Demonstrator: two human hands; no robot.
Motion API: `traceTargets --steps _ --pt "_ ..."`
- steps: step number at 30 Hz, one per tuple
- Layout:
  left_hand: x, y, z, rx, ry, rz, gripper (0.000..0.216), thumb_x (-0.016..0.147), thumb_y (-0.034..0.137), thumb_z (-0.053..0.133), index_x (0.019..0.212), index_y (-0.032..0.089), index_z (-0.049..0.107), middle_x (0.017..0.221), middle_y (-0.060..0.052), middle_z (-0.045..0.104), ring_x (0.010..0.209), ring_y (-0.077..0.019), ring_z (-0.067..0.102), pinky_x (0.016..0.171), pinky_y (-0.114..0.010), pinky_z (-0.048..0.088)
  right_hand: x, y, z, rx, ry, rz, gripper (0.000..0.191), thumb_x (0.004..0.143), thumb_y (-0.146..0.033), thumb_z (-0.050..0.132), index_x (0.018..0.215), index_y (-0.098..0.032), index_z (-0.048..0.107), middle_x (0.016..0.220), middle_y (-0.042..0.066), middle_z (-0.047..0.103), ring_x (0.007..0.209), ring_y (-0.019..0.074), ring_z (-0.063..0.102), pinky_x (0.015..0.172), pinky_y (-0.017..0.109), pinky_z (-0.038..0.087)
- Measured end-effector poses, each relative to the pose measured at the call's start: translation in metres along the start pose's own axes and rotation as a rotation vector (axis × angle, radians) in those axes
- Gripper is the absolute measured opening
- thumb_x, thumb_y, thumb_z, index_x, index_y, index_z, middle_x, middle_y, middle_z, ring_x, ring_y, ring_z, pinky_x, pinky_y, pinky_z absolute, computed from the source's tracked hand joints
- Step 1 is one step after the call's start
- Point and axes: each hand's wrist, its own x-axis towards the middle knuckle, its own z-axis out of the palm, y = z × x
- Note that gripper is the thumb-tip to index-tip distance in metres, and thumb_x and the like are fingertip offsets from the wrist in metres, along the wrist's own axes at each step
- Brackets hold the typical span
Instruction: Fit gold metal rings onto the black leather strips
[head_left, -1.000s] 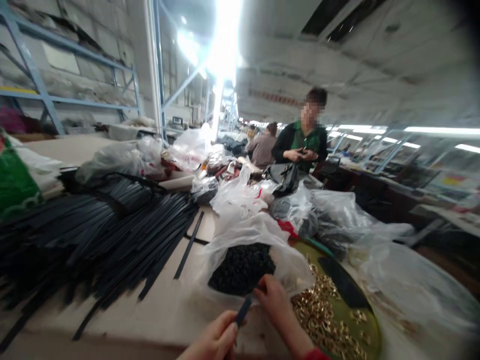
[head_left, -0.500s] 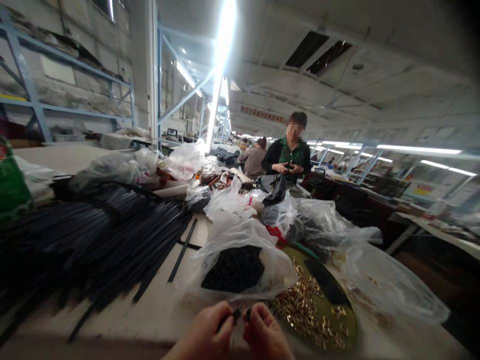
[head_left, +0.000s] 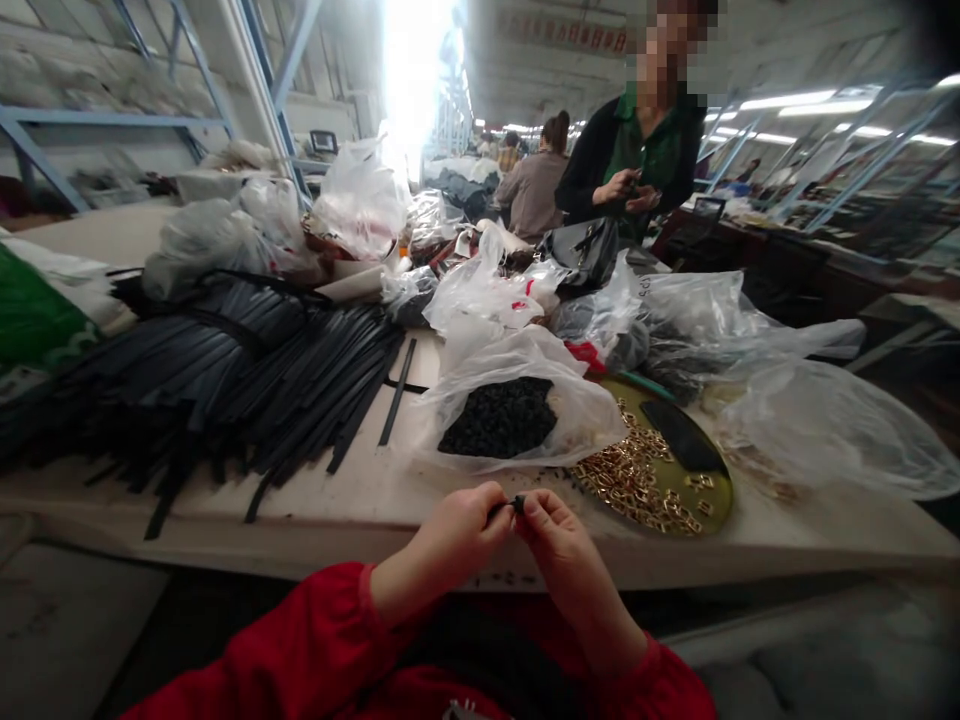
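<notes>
Head view: left hand [head_left: 466, 518] and right hand [head_left: 556, 530] both pinch a small black piece [head_left: 518, 505], grip closed.

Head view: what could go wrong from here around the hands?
The small black piece pinched between the left hand and right hand might slip and be lost. The plastic bag lies open, so its black bits could spill if knocked. Gold buckles lie loose on a round tray near the right hand, which might brush some off.
</notes>
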Motion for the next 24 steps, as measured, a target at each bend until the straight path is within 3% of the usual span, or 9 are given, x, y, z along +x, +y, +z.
traceTargets --steps 7,14,19,24 --pt "0.001 -0.009 0.008 0.136 -0.094 0.027 0.023 0.083 0.030 0.040 0.070 0.018 0.054 0.062 -0.002 0.057 0.055 -0.0138 0.047 0.049 -0.024 0.020 -0.005 0.002 -0.012 -0.542 0.021 -0.251 0.018 0.072 -0.036 0.063 0.070 -0.019 0.057 0.068 -0.001 0.057 0.066 0.0133 0.050 0.060 0.024 0.039" --pt "0.000 -0.012 0.012 0.120 -0.234 -0.025 0.026 0.083 0.029 0.038 0.071 0.017 0.058 0.066 -0.002 0.060 0.057 -0.0134 0.049 0.048 -0.023 0.022 -0.003 0.011 -0.025 -0.292 -0.075 0.041 0.025 0.066 -0.036 0.069 0.080 -0.018 0.059 0.066 -0.003 0.056 0.062 0.0114 0.051 0.060 0.023 0.040" --pt "-0.004 -0.013 0.016 0.136 -0.230 -0.071 0.026 0.082 0.029 0.038 0.073 0.017 0.059 0.067 -0.002 0.062 0.059 -0.0131 0.050 0.049 -0.022 0.024 -0.002 0.020 -0.027 -0.305 -0.082 0.011 0.027 0.062 -0.038 0.071 0.071 -0.017 0.057 0.059 -0.004 0.055 0.057 0.0097 0.048 0.056 0.022 0.037" --pt "-0.009 -0.025 0.014 0.075 -0.245 -0.138 0.027 0.082 0.035 0.040 0.075 0.020 0.062 0.068 -0.001 0.064 0.063 -0.0168 0.056 0.053 -0.022 0.035 0.001 0.033 -0.029 -0.205 -0.156 0.090 0.038 0.056 -0.049 0.072 0.071 -0.019 0.053 0.052 -0.005 0.053 0.046 0.0079 0.046 0.050 0.022 0.034"
